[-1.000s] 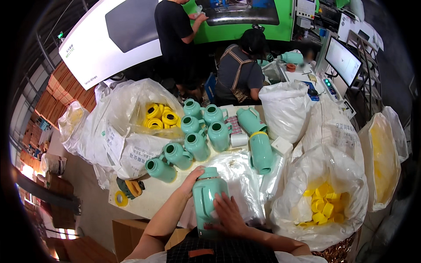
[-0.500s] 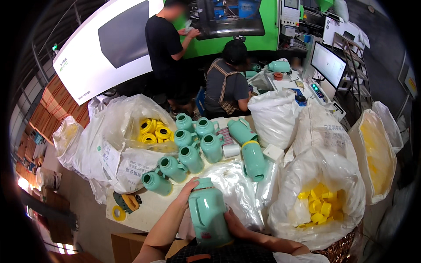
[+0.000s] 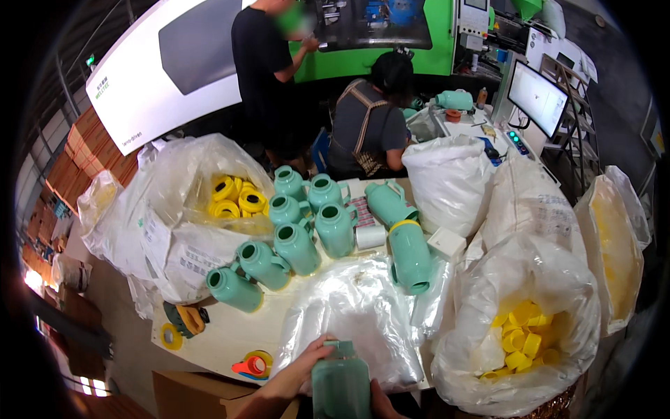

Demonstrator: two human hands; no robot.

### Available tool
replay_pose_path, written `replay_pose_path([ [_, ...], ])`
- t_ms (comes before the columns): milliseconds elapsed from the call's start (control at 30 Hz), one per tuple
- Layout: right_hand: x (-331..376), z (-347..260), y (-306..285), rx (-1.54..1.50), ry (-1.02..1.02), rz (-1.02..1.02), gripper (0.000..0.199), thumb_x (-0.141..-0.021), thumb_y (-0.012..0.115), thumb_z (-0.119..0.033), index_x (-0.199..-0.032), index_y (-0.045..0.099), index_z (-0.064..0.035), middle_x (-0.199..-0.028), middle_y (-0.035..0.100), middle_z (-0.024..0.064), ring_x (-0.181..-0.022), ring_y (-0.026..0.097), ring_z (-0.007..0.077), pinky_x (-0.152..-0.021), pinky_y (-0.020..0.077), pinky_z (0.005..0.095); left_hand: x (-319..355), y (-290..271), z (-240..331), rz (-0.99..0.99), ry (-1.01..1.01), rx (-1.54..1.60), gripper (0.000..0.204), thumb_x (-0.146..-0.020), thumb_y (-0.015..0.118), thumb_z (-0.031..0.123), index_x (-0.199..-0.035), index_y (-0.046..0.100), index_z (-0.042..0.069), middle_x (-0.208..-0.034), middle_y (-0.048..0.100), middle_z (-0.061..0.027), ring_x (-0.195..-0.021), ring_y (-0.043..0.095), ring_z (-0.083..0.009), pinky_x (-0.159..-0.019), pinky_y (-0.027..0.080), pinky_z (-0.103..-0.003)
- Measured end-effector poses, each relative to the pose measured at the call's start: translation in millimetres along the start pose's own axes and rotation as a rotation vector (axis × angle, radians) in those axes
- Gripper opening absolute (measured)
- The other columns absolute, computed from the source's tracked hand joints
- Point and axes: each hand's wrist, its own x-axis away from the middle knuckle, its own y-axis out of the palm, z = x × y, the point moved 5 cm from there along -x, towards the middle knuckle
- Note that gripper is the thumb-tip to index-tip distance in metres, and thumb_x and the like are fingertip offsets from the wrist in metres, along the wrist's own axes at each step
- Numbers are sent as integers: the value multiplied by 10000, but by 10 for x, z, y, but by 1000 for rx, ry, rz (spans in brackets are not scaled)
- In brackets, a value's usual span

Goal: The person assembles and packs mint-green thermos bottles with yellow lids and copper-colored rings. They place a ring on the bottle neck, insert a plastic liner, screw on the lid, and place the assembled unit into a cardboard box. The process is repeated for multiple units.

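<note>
A teal thermos jug (image 3: 342, 390) is held upright close to my body at the lower edge, its lower part cut off by the picture. My left hand (image 3: 311, 363) is closed round the jug's upper side by the neck. On the opposite side my right hand (image 3: 380, 402) presses against the jug's wall; much of that hand is out of the picture. Just beyond lies a stack of clear plastic bags (image 3: 349, 314). Several open-topped teal jugs (image 3: 296, 248) stand to its left. Two more lie on their sides, one being the yellow-rimmed jug (image 3: 410, 257).
A sack of yellow caps (image 3: 237, 157) stands left, a sack of yellow rings (image 3: 513, 265) right. Tape rolls (image 3: 169, 336), an orange tape dispenser (image 3: 251, 366) and a white box (image 3: 447, 244) lie on the table (image 3: 209, 335). Two people (image 3: 366, 126) work beyond, near a machine.
Both hands have brought the jug lower and nearer my body. It has turned, so its handle no longer shows. The orange dispenser has come into sight beside my left forearm.
</note>
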Motion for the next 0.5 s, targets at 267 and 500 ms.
replay_pose_path([
  [267,-1184,1536,-1821,569,-283,131,482,-1002,526,-325,-1372,507,-16,-1187,629,188,-956,637,330,-919,514,444,-199,-686,-1352,-149,183,-50,160,-942,591,79,-1076,505,85,-1235,582,-108,-1093,596,-213,-941,502,-352],
  [500,-908,2342,-2574,-179,-320,135,303,-1014,562,-143,-1295,586,-30,-1089,683,117,-1008,659,195,-913,528,296,524,-967,-2376,-212,362,-94,218,-918,637,138,-1075,494,89,-1321,548,-129,-1175,580,-249,-989,492,-397],
])
